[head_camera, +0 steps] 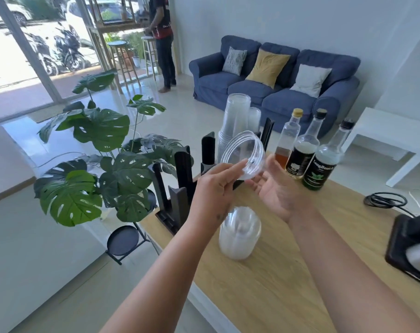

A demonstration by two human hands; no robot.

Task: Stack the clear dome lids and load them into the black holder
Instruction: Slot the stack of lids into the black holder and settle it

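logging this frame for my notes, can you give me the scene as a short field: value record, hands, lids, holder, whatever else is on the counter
left hand: fingers on the near rim of the held dome lids
right hand: open palm cupped beside and under them
held dome lids: small nested set, tilted, raised above the counter
lid stack on counter: lying on its side, untouched
black holder: upright slots at the counter's left edge
cup stacks: standing in the holder's far end
bottles: three, upright, right of the holder
counter: wooden
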